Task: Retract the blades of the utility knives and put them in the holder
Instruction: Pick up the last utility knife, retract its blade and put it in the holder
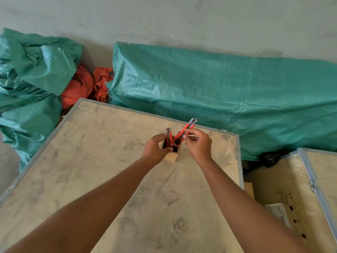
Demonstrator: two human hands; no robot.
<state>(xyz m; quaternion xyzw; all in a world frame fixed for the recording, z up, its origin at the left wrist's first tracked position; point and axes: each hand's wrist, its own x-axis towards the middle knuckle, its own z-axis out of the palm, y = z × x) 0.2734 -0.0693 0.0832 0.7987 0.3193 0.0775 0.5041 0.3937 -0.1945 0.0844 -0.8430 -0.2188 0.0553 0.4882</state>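
Our left hand [156, 148] steadies the wooden holder [172, 155] on the counter [91, 161]. Our right hand [198, 145] pinches a light, stiff utility knife [187, 127] mid-handle, tilted into it. We judge the handle safest to hold.

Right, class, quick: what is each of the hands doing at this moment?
Left hand: closed around the wooden holder, steadying it.
Right hand: fingers pinching a red utility knife that leans out of the holder.

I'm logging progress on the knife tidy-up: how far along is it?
Nearly finished, it seems. One red utility knife already stands in the wooden holder, which the left hand steadies. The right hand is lowering a slanted second knife into it. No loose knives remain on the crate top. Blade retraction isn't clear.
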